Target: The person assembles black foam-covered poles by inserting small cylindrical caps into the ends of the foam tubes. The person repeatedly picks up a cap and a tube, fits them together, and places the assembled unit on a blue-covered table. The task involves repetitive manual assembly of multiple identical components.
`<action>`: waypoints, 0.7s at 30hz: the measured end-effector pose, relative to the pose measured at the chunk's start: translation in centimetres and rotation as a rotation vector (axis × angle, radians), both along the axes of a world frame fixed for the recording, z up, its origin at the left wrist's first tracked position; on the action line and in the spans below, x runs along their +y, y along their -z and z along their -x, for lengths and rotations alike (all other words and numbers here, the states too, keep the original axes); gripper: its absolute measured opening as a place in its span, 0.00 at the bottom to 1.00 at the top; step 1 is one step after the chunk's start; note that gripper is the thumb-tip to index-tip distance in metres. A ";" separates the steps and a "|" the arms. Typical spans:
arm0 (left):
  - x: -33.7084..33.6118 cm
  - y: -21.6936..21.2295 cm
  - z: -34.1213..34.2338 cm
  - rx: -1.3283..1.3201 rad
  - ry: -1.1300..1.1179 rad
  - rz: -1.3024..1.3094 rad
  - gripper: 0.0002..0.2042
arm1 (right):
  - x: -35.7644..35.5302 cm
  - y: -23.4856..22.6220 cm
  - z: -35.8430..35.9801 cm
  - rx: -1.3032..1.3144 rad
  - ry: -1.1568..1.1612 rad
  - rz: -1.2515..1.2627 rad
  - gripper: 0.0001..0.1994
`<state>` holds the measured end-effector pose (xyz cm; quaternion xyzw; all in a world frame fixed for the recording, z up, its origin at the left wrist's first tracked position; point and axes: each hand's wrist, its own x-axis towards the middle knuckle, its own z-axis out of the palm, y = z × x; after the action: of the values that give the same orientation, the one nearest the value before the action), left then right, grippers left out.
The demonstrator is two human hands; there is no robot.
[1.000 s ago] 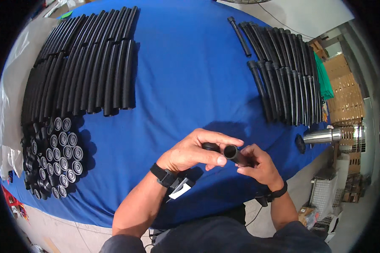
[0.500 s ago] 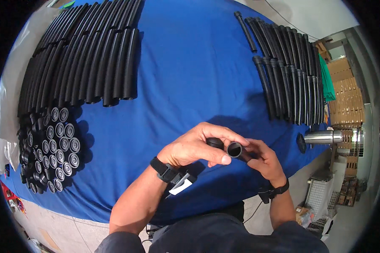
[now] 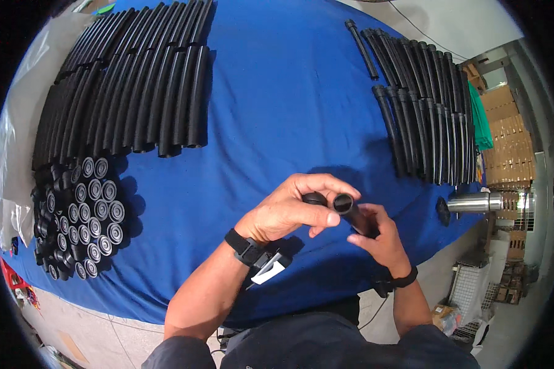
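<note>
My left hand (image 3: pixel 283 206) is closed around a small black rounded cap (image 3: pixel 314 198), held between the palm and the fingers. Its index finger and thumb reach to the rim of a black tube (image 3: pixel 354 216). The tube's hollow open end faces up toward me and a little left, right beside the cap but apart from it. Lower on the same tube, my right hand (image 3: pixel 386 240) grips it with the thumb on the near side and the fingers behind. The tube's far end is hidden by that hand. Dark straps circle both wrists.
On the blue cloth (image 3: pixel 258 111), rows of black tubes (image 3: pixel 148 104) lie at left, above a cluster of round black caps (image 3: pixel 95 212). More tubes with capped ends (image 3: pixel 425 111) lie at right. Nearby are a shiny metal cylinder (image 3: pixel 474 202), a black knob (image 3: pixel 442 211) and cardboard boxes (image 3: pixel 505 141).
My right hand has shifted lower along the tube, so more of its side shows. The tube's open end has tilted slightly upward. The left hand still holds the cap; the whole view shifted slightly.
</note>
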<state>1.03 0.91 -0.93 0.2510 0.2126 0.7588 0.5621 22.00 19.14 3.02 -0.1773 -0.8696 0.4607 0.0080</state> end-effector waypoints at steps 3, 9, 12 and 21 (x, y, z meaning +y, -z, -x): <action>0.6 0.3 0.1 -0.138 -0.134 0.032 0.22 | -0.2 0.6 -0.2 -0.011 0.159 0.229 0.21; 1.4 1.1 1.4 -0.399 -0.326 0.034 0.14 | -0.7 0.0 0.8 -0.066 0.221 0.454 0.17; 1.7 0.7 3.5 -0.426 -0.383 0.118 0.08 | -0.8 0.1 0.7 -0.075 0.280 0.515 0.17; 2.1 1.4 4.2 -0.469 -0.194 0.021 0.22 | -1.1 0.3 0.3 -0.048 0.293 0.511 0.15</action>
<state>-3.18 3.02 -2.32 0.0409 0.1072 0.8444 0.5233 21.74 18.03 2.70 -0.3082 -0.6904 0.6544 0.0092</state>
